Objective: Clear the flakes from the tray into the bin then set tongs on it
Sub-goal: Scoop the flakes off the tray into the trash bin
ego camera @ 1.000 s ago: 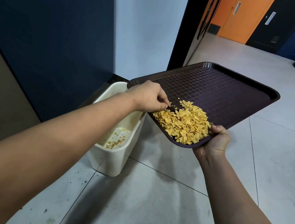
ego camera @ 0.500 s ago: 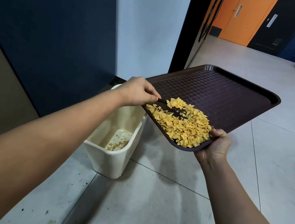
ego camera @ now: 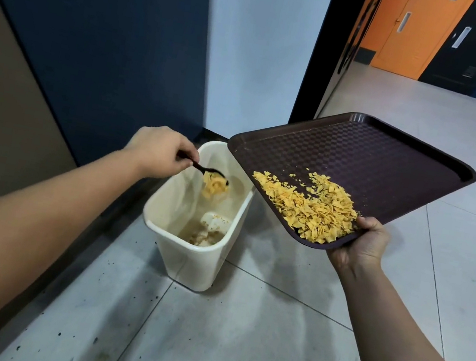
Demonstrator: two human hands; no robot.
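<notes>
a: over the bin [ego camera: 184,261], on the left, the left hand [ego camera: 159,152] pinches the handle of a dark spoon [ego camera: 205,169], fingers curled round it. a clump of flakes is dropping off the bowl into the bin.

b: what could go wrong there?

a: the spoon hangs near the bin's far rim, so a careless tip might scatter flakes onto the floor [ego camera: 203,333]. further right the tray [ego camera: 377,160] is tilted, its low corner just beside the bin's rim, not clearly over it. a steeper tilt could send the pile sliding past the opening.

b: and the flakes themselves?

a: the flakes [ego camera: 311,206] are thin, yellow-orange, broken into small squarish bits, heaped loosely at the tray's low corner, with a few strays higher up. they look light and likely to slide easily.

b: the right hand?

a: the right hand [ego camera: 360,245] grips the tray's near edge from beneath, thumb hooked over the rim. no tongs are in view.
</notes>
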